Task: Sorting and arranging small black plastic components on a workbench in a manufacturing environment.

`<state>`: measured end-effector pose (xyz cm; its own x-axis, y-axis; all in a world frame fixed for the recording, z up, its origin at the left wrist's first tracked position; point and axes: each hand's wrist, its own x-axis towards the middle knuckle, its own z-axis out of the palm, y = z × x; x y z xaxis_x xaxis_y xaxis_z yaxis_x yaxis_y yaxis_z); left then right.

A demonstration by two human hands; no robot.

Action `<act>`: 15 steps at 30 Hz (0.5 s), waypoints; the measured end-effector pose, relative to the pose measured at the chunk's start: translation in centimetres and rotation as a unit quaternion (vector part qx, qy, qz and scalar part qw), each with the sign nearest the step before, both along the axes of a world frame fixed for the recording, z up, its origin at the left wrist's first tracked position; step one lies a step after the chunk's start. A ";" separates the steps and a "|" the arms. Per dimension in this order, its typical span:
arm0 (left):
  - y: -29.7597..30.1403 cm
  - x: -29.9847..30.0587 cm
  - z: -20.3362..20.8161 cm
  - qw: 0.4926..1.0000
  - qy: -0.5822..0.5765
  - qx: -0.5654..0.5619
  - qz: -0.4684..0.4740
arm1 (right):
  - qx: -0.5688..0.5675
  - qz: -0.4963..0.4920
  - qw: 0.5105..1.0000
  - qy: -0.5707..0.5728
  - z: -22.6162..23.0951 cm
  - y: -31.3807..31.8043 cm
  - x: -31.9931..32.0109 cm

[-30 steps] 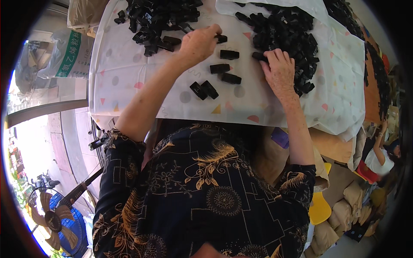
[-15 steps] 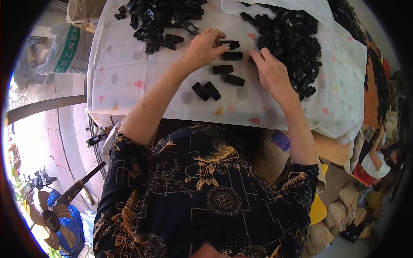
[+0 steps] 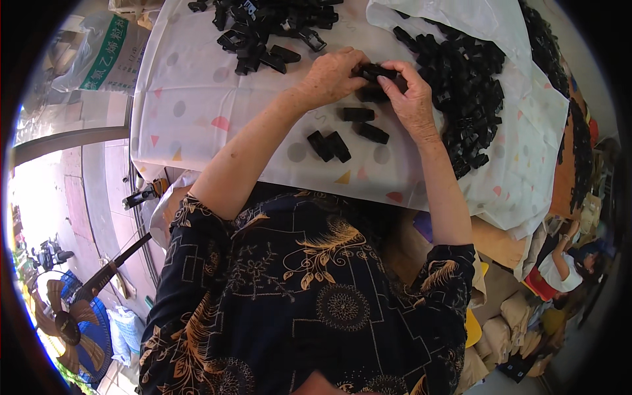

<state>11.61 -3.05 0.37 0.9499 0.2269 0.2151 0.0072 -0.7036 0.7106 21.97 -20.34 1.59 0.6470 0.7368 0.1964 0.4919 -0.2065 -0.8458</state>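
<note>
Over the far middle of the table, both my hands are closed on one small black plastic piece, oblong and frame-like. My left hand pinches its left end. The fingers and thumb of my right hand grip its right side. Another black piece is partly hidden just beneath it. Nearer me lie several similar black blocks, among them a flat one, a slanted one and a side-by-side pair.
A heap of black plastic parts lies beyond my left hand. A larger heap stands right of my right hand, below a white plastic sheet. The patterned tablecloth covers the table. A fan stands at lower left; another person is far right.
My right hand has moved up and left from beside the right heap to meet my left hand. The black piece at my left fingers is now held in both hands. The view has shifted slightly.
</note>
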 end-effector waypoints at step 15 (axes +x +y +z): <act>0.0 0.0 -0.4 1.000 -0.022 -0.007 0.003 | -0.032 0.136 0.934 -0.329 1.3 -0.2 1.2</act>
<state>11.58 -3.07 -0.02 0.9378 0.2368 0.2540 -0.0201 -0.6932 0.7204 23.17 -20.55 2.90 0.1894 0.8802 0.4353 0.9425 -0.0386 -0.3319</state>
